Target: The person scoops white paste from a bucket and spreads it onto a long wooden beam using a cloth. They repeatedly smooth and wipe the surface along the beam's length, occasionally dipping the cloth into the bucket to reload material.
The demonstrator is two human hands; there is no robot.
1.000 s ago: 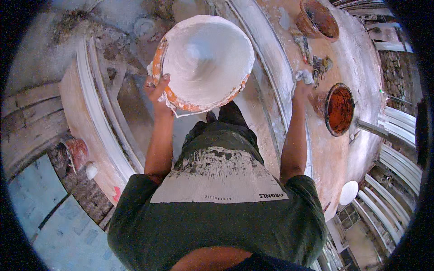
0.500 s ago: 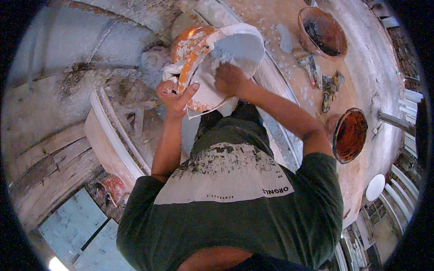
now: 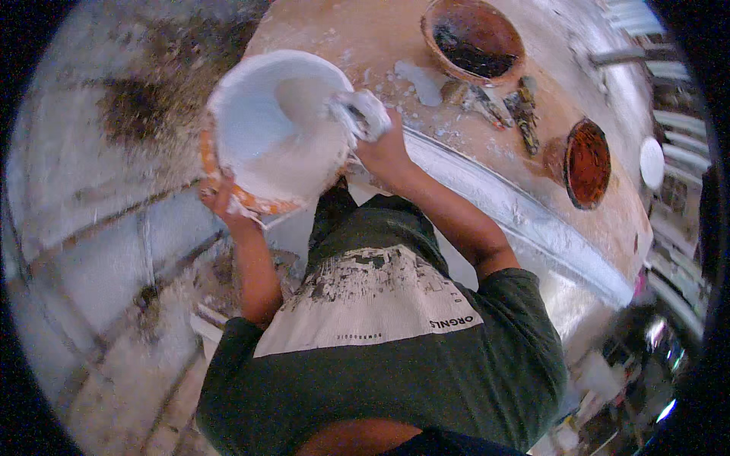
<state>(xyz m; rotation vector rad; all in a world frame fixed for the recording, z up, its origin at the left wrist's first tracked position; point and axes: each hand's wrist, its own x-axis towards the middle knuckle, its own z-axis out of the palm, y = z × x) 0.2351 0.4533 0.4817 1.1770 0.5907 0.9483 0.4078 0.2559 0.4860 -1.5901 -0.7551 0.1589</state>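
Since a second before, the right hand (image 3: 384,148) had come off the counter (image 3: 380,38) to the white-coated bucket (image 3: 277,129), fingers closed on what looked like a plaster-soaked rag (image 3: 357,114). The left hand (image 3: 224,201) gripped the tilted bucket's lower rim, held before the chest.

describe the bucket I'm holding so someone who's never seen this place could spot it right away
Start at the long plaster-dusted workbench and look off its left end. There the left hand grips a round bucket while the right hand scrapes its rim. Unlike the two rusty-brown bowls on the bench, it is coated white inside with orange showing outside.
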